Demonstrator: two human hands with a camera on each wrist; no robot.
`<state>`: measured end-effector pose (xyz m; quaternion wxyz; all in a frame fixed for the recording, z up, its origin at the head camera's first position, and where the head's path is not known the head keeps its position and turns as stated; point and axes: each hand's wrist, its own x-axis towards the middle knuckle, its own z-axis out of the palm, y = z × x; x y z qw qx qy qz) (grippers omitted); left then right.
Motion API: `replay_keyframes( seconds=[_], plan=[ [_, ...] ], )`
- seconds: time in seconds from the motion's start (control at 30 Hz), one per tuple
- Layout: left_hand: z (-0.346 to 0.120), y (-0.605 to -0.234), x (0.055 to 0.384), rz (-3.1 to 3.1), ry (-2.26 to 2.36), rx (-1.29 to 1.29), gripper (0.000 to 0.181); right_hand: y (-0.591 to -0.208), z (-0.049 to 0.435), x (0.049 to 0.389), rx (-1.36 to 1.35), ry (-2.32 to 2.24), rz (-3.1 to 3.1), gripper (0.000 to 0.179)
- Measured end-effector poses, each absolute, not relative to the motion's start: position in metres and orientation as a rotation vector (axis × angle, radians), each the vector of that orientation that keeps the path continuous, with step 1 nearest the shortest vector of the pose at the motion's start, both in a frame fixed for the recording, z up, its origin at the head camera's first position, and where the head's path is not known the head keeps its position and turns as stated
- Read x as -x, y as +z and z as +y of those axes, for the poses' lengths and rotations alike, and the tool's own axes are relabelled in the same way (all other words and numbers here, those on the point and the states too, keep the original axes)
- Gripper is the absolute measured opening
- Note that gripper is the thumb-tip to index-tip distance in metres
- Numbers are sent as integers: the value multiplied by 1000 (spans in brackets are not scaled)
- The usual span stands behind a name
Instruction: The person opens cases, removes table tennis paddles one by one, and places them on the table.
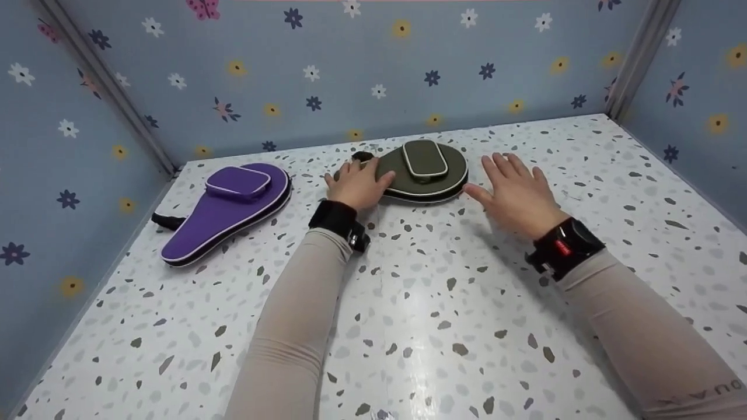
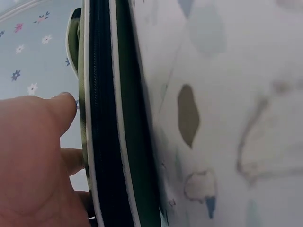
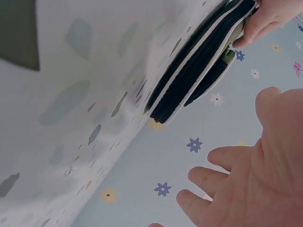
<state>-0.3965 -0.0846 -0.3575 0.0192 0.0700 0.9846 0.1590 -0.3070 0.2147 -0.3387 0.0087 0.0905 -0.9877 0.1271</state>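
Note:
An olive-green table tennis paddle case (image 1: 394, 165) with white piping and a small pocket (image 1: 425, 158) lies flat near the back wall, its round end to the right. My left hand (image 1: 358, 185) rests over its narrow end, fingers spread loosely on top. In the left wrist view, the thumb and fingers lie along the top of the case's zipped side (image 2: 105, 109). Just right of the round end, my right hand (image 1: 517, 193) hovers with fingers spread and nothing in it, the thumb close to the case's edge. The right wrist view shows that hand (image 3: 246, 175) apart from the case (image 3: 201, 61).
To the left, a purple paddle case (image 1: 216, 219) of the same shape lies at a slant, its black strap (image 1: 168, 221) sticking out. Flower-patterned walls (image 1: 373, 64) close in the speckled white table (image 1: 420, 315) at the back and both sides.

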Motion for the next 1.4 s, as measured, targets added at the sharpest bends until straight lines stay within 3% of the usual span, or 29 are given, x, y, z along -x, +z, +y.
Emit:
replay_keyframes(
  seconds=[0.4, 0.7, 1.4],
  plan=[
    [-88, -358, 395, 3037, 472, -283, 69, -337, 217, 306, -298, 425, -3074, 94],
    [-100, -361, 384, 2980, 494, -515, 65, -333, 219, 304, -335, 410, -3054, 91],
    [-127, -356, 347, 2833, 461, -977, 58, -333, 231, 308, -547, 339, -3029, 58]
  ],
)
